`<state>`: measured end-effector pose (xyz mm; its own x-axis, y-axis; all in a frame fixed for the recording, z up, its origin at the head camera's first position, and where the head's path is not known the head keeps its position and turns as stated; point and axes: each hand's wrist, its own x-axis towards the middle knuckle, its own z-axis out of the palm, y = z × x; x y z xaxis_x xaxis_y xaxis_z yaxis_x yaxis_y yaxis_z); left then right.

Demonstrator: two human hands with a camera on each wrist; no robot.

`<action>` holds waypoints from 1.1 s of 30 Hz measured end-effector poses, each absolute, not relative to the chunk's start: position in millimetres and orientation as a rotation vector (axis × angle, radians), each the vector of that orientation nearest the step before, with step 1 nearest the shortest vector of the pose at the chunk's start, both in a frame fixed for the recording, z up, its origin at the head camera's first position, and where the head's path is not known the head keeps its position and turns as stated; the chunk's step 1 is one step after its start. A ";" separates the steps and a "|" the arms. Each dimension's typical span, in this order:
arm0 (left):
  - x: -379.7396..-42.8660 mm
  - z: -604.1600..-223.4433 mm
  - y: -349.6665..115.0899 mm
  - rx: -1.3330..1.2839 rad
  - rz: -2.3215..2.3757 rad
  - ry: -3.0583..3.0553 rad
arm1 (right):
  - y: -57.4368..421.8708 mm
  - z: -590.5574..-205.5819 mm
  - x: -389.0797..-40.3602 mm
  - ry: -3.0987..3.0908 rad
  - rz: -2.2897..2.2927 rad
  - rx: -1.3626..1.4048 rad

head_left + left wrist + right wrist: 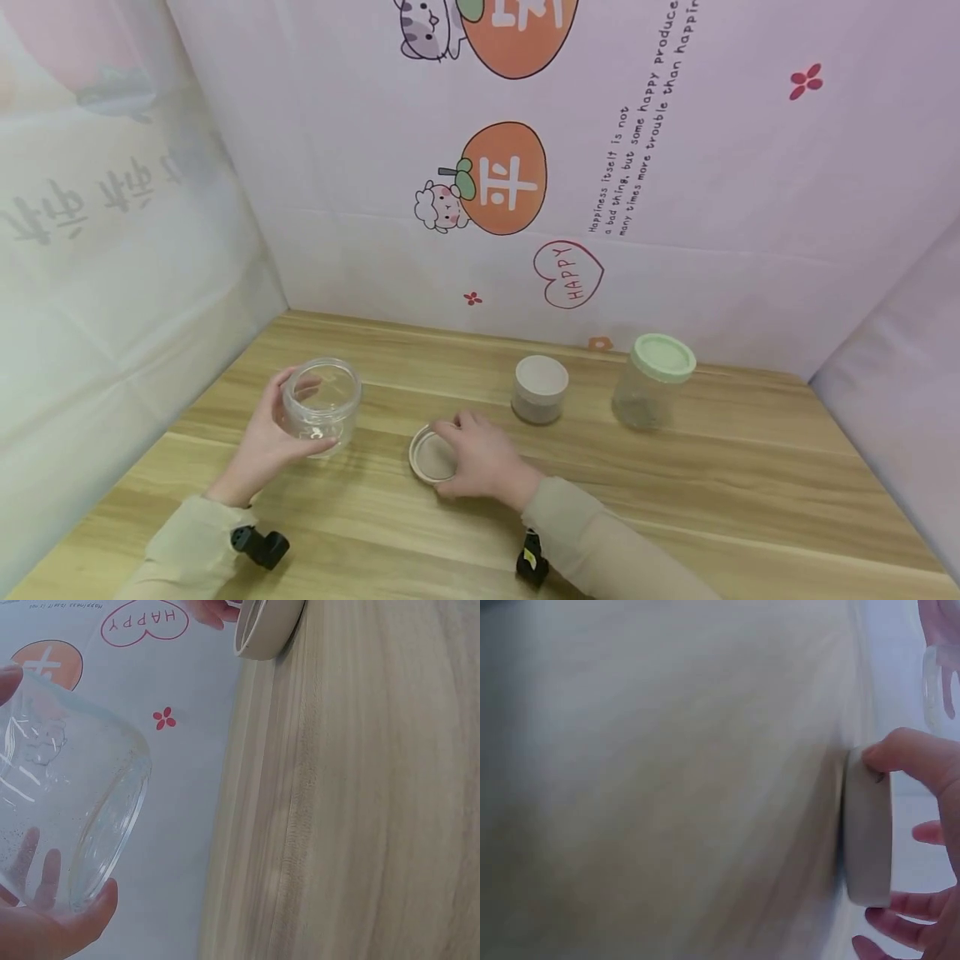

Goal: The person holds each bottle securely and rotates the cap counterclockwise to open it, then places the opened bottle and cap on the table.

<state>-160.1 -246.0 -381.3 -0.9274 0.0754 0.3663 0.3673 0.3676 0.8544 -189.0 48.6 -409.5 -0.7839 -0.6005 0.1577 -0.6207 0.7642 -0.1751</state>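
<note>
The left hand (266, 429) is clasping the clear open jar (327, 408) at the left of the table (405, 542), with the thumb on its near side, while the right hand (482, 457) is pinching the beige lid (432, 457) between thumb and fingers, to the right of the jar and well apart from it. The lid is lying hollow side up, at or just above the wood; which of these, the views are not settling. The step in hand seems to be taking hold of the lid while the jar is being held steady, seemingly raised and a little tilted. Lifting would call for a firm pinch across the rim, and turning the lid over for some room. Farther off, the small white-lidded jar (540, 392) is standing beyond the lid, and the green-lidded jar (652, 385) is standing to its right. The right hand is covering part of the lid, the left wrist view is cutting off the jar, the right wrist view is blurring the wood, and the small jar's contents are remaining unclear.
</note>
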 end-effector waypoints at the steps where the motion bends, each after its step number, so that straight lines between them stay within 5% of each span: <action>1: -160.4 -381.8 -247.2 -0.388 -1.578 -2.370 | 46.7 -408.4 -188.8 -2.863 0.305 0.996; 33: -166.4 -378.6 -220.1 -0.386 -1.742 -2.323 | 50.0 -399.6 -179.6 -2.852 0.121 0.961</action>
<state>-166.4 -220.1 -378.6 -0.9433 0.0811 0.3220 0.3318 0.2665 0.9049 -179.6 50.0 -399.6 -0.7888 -0.5967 0.1474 -0.6070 0.7939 -0.0349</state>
